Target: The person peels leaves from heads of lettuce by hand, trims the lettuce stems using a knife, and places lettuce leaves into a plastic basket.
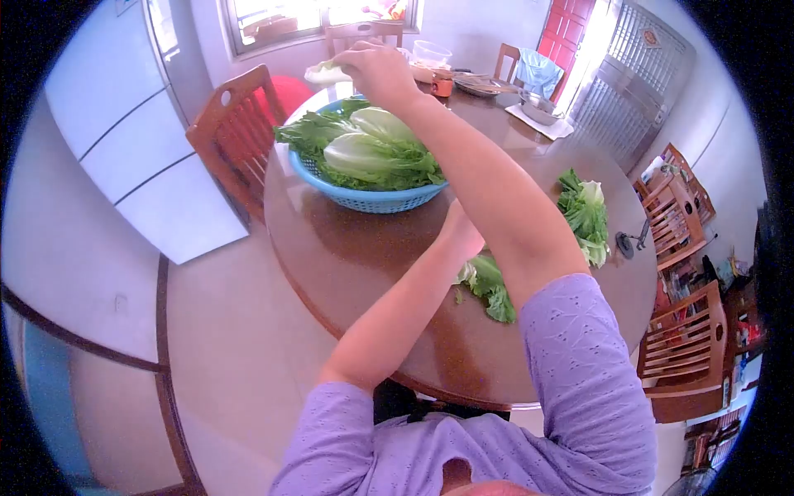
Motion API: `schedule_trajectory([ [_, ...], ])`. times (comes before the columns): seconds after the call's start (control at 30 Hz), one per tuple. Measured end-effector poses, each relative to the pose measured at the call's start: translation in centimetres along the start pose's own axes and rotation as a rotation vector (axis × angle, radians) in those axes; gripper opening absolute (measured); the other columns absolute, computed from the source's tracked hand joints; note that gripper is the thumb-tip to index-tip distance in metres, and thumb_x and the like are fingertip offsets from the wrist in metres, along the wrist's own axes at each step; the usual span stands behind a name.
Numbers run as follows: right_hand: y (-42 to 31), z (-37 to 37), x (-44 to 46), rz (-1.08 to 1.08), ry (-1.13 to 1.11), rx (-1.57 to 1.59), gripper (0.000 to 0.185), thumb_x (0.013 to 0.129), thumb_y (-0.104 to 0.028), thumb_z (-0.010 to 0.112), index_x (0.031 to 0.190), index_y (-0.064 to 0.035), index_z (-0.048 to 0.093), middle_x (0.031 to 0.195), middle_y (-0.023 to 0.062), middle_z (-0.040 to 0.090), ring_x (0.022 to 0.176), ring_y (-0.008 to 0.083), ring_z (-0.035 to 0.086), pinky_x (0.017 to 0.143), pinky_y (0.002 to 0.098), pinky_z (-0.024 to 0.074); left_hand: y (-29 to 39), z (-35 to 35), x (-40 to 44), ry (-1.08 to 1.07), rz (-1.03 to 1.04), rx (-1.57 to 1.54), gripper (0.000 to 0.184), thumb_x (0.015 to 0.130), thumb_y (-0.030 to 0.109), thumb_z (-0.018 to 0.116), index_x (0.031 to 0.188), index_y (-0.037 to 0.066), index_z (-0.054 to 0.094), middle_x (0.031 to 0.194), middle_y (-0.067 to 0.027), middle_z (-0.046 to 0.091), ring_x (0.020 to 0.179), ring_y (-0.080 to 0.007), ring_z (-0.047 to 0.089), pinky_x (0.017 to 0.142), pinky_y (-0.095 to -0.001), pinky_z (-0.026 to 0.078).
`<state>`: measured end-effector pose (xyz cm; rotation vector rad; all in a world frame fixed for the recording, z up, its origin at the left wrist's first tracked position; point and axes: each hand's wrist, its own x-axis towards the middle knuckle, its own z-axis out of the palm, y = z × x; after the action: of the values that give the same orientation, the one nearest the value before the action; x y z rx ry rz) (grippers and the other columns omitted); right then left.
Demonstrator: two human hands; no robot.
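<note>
My right hand reaches out over the far side of the blue plastic basket, its fingers closed on a pale lettuce leaf. Green leaves with white ribs, a heap of lettuce, fill the basket above its rim. Nearer to me, my left hand is over the table, partly behind my right forearm; its fingers are hidden, so its grip cannot be made out. Just below it lies some lettuce, partly covered by my right arm. Another bunch of lettuce rests at the table's right.
The round brown table has a black stand at its right edge. A metal bowl, an orange-labelled jar and a clear container stand at the back. Wooden chairs surround it.
</note>
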<state>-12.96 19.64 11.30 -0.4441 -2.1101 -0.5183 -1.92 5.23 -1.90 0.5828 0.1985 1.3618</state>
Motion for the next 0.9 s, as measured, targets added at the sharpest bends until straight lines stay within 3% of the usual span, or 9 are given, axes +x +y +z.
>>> schedule_trajectory([
  [0.13, 0.1, -0.2, -2.0, 0.011, -0.314, -0.094, 0.021, 0.080, -0.026, 0.066, 0.096, -0.0147, 0.071, 0.093, 0.0135, 0.067, 0.098, 0.0276, 0.064, 0.082, 0.0442, 0.0498, -0.2, -0.3, 0.3, -0.033, -0.041, -0.010, 0.036, 0.093, 0.025, 0.056, 0.122, 0.003, 0.053, 0.110, -0.0066, 0.061, 0.099, -0.0167, 0.059, 0.080, -0.0338, 0.049],
  [0.23, 0.5, -4.8, 0.4, 0.176, -0.456, 0.022, 0.053, 0.082, -0.035, 0.067, 0.128, -0.0121, 0.055, 0.116, 0.0186, 0.061, 0.110, 0.0306, 0.058, 0.093, 0.0393, 0.0462, -0.1, 0.4, 0.2, 0.004, 0.022, 0.068, 0.031, 0.096, 0.022, 0.050, 0.123, 0.007, 0.051, 0.111, -0.0062, 0.060, 0.102, -0.0171, 0.059, 0.083, -0.0351, 0.049],
  [0.27, 0.4, -7.7, 1.0, 0.284, -0.505, 0.154, 0.054, 0.083, -0.035, 0.067, 0.130, -0.0118, 0.054, 0.120, 0.0174, 0.060, 0.111, 0.0291, 0.057, 0.094, 0.0382, 0.0455, 0.0, 0.4, 0.3, 0.008, 0.002, 0.071, 0.030, 0.096, 0.021, 0.049, 0.123, 0.008, 0.050, 0.112, -0.0062, 0.060, 0.102, -0.0176, 0.059, 0.083, -0.0355, 0.049],
  [0.37, 1.5, -15.5, -0.8, 0.133, -0.271, 0.452, 0.036, 0.093, -0.029, 0.057, 0.121, -0.0076, 0.059, 0.115, 0.0145, 0.063, 0.099, 0.0270, 0.061, 0.092, 0.0419, 0.0480, 0.5, 0.6, 0.2, 0.014, -0.022, 0.084, 0.027, 0.097, 0.017, 0.048, 0.122, 0.009, 0.049, 0.114, -0.0066, 0.059, 0.103, -0.0196, 0.060, 0.087, -0.0383, 0.049],
  [0.43, 1.2, -20.7, -3.6, 0.247, -0.354, 0.468, 0.053, 0.086, -0.031, 0.065, 0.132, -0.0078, 0.051, 0.124, 0.0136, 0.059, 0.111, 0.0226, 0.057, 0.096, 0.0351, 0.0436, 1.1, 1.3, -0.1, 0.019, 0.010, 0.099, 0.025, 0.096, 0.017, 0.048, 0.120, 0.008, 0.050, 0.113, -0.0074, 0.060, 0.105, -0.0219, 0.060, 0.093, -0.0422, 0.048],
  [0.53, -0.3, -25.0, -9.4, 0.252, -0.394, 0.314, 0.055, 0.085, -0.024, 0.068, 0.133, -0.0051, 0.049, 0.125, 0.0116, 0.058, 0.113, 0.0216, 0.055, 0.097, 0.0363, 0.0431, 1.5, 1.8, -0.2, -0.001, 0.065, 0.078, 0.030, 0.093, 0.016, 0.056, 0.121, 0.007, 0.047, 0.111, -0.0081, 0.060, 0.101, -0.0232, 0.063, 0.084, -0.0410, 0.053],
  [0.6, -1.0, -26.3, -13.7, 0.273, -0.413, 0.144, 0.059, 0.082, -0.022, 0.070, 0.134, -0.0057, 0.048, 0.126, 0.0122, 0.057, 0.114, 0.0229, 0.055, 0.098, 0.0371, 0.0423, 1.6, 1.8, -0.4, -0.034, 0.124, 0.078, 0.036, 0.092, 0.015, 0.059, 0.123, 0.005, 0.043, 0.110, -0.0104, 0.060, 0.099, -0.0239, 0.064, 0.080, -0.0395, 0.057],
  [0.73, -2.7, -25.8, -18.1, 0.431, -0.343, 0.237, 0.064, 0.074, -0.019, 0.074, 0.132, -0.0081, 0.049, 0.120, 0.0164, 0.057, 0.114, 0.0326, 0.054, 0.097, 0.0376, 0.0440, 1.6, 2.1, -0.4, 0.024, 0.186, 0.174, 0.033, 0.092, 0.021, 0.062, 0.116, 0.004, 0.046, 0.112, -0.0112, 0.060, 0.100, -0.0240, 0.063, 0.082, -0.0408, 0.056],
  [0.9, -0.9, -24.9, -20.5, 0.628, -0.175, 0.513, 0.055, 0.082, -0.018, 0.069, 0.132, -0.0052, 0.049, 0.116, 0.0096, 0.061, 0.103, 0.0230, 0.059, 0.092, 0.0338, 0.0467, 1.6, 2.7, -0.8, 0.019, 0.228, 0.399, 0.036, 0.093, 0.023, 0.060, 0.120, 0.004, 0.045, 0.115, -0.0111, 0.060, 0.101, -0.0226, 0.062, 0.079, -0.0401, 0.056],
])
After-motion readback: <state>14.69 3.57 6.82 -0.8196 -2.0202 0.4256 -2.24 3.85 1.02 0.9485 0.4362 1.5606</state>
